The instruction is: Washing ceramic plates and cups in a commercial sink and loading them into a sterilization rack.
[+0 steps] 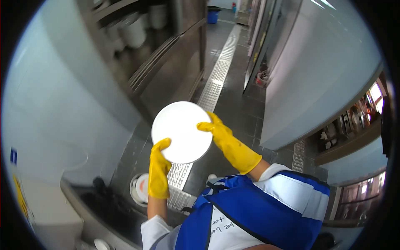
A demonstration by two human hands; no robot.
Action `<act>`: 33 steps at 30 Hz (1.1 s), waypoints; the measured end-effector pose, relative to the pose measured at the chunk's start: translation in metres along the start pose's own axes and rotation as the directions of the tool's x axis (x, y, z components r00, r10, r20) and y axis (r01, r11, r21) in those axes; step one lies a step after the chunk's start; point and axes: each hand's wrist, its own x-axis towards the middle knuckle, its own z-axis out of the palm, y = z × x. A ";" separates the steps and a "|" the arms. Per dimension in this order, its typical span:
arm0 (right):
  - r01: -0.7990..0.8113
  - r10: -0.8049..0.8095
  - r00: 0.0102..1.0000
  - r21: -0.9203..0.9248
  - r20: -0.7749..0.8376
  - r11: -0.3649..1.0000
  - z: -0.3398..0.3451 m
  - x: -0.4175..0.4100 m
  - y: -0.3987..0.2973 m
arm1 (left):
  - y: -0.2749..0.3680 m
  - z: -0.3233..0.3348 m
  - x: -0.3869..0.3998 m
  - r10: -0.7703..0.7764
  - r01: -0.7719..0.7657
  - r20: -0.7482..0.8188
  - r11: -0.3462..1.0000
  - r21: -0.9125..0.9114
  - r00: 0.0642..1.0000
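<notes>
A round white plate (182, 132) is held up in front of me, its bare face turned to the camera. My left hand (159, 168), in a yellow rubber glove, grips the lower left edge, the thumb lying over the rim. At the upper right edge my right hand (226, 140), in a matching glove with a small dark mark, has its thumb on the plate's face and its fingers behind. The undersides of both grips are hidden by the plate. Below and left, near my left forearm, a white round container (136, 189) stands low down, with a reddish patch inside.
A metal drain grate (215, 81) runs along the dark tiled floor. At left are a metal sink edge (90, 215) and a metal cabinet (168, 68) with white containers above. A pale wall (306, 72) stands at right, near a shelf (350, 137) with items. A blue bin (213, 15) is farther off.
</notes>
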 end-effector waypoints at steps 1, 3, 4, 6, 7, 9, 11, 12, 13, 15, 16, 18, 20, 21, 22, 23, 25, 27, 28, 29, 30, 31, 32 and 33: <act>0.047 -0.049 0.997 -0.023 -0.059 0.999 -0.032 0.040 -0.020 | -0.015 0.032 0.053 -0.054 0.053 0.061 0.998 0.017 0.997; 0.049 -0.060 0.976 -0.059 -0.208 0.997 -0.070 0.069 -0.077 | -0.058 0.048 0.135 -0.010 -0.020 0.198 0.988 0.150 0.980; 0.066 -0.083 0.954 -0.067 -0.289 0.996 -0.090 0.097 -0.110 | -0.075 0.068 0.193 0.117 -0.204 0.327 0.948 0.245 0.938; 0.049 -0.107 0.907 -0.151 -0.407 0.987 -0.187 0.195 -0.120 | -0.063 0.208 0.261 -0.316 0.312 0.286 0.948 0.060 0.905; 0.055 -0.108 0.894 -0.133 -0.435 0.990 -0.218 0.236 -0.130 | -0.075 0.236 0.304 -0.292 0.287 0.365 0.955 0.067 0.884; 0.071 -0.104 0.850 -0.083 -0.517 0.994 -0.265 0.292 -0.149 | -0.101 0.283 0.378 -0.332 0.342 0.474 0.937 0.068 0.815; 0.122 -0.127 0.839 -0.045 -0.528 0.992 -0.311 0.368 -0.181 | -0.113 0.345 0.465 -0.345 0.364 0.540 0.928 0.076 0.768; 0.152 -0.129 0.839 0.001 -0.529 0.988 -0.327 0.405 -0.196 | -0.122 0.370 0.513 -0.346 0.369 0.566 0.926 0.078 0.748; 0.184 -0.135 0.842 0.044 -0.522 0.982 -0.340 0.445 -0.210 | -0.128 0.389 0.562 -0.347 0.375 0.591 0.924 0.080 0.728; 0.153 -0.117 0.826 0.021 -0.551 0.988 -0.384 0.520 -0.241 | -0.142 0.443 0.653 -0.371 0.394 0.577 0.915 0.092 0.727; 0.123 -0.094 0.819 0.013 -0.566 0.992 -0.406 0.559 -0.255 | -0.148 0.469 0.699 -0.389 0.399 0.550 0.911 0.108 0.739; 0.113 -0.104 0.806 -0.022 -0.583 0.993 -0.441 0.647 -0.279 | -0.142 0.522 0.792 -0.383 0.399 0.577 0.911 0.106 0.721; 0.201 -0.209 0.753 -0.083 -0.624 0.976 -0.467 0.728 -0.300 | -0.139 0.569 0.882 -0.361 0.387 0.604 0.917 0.093 0.710; 0.124 -0.178 0.704 -0.128 -0.687 0.984 -0.480 0.768 -0.315 | -0.141 0.589 0.926 -0.354 0.383 0.613 0.919 0.089 0.707; 0.190 -0.190 0.728 -0.072 -0.658 0.979 -0.494 0.804 -0.330 | -0.143 0.609 0.969 -0.346 0.379 0.619 0.922 0.084 0.705; 0.208 -0.237 0.729 -0.121 -0.643 0.970 -0.516 0.848 -0.343 | -0.147 0.635 1.017 -0.329 0.367 0.634 0.927 0.075 0.700; 0.225 -0.279 0.727 -0.166 -0.628 0.960 -0.559 0.942 -0.372 | -0.158 0.685 1.112 -0.295 0.346 0.658 0.937 0.055 0.693; 0.289 -0.296 0.718 -0.118 -0.629 0.950 -0.589 1.024 -0.405 | -0.182 0.722 1.184 -0.313 0.365 0.645 0.929 0.056 0.697; 0.274 -0.275 0.715 -0.105 -0.643 0.956 -0.625 1.068 -0.404 | -0.189 0.744 1.218 -0.340 0.380 0.619 0.922 0.073 0.708; 0.308 -0.344 0.690 -0.171 -0.637 0.936 -0.668 1.127 -0.409 | -0.182 0.786 1.262 -0.349 0.375 0.614 0.922 0.092 0.708; 0.313 -0.381 0.675 -0.222 -0.632 0.924 -0.689 1.167 -0.413 | -0.181 0.811 1.297 -0.378 0.389 0.586 0.914 0.115 0.717; 0.321 -0.349 0.630 -0.176 -0.694 0.931 -0.710 1.205 -0.419 | -0.179 0.837 1.331 -0.407 0.403 0.558 0.905 0.139 0.723; 0.321 -0.344 0.625 -0.171 -0.701 0.932 -0.729 1.245 -0.435 | -0.175 0.869 1.370 -0.418 0.404 0.540 0.902 0.151 0.731; 0.347 -0.323 0.649 -0.111 -0.689 0.931 -0.750 1.282 -0.449 | -0.174 0.901 1.407 -0.431 0.407 0.524 0.898 0.168 0.734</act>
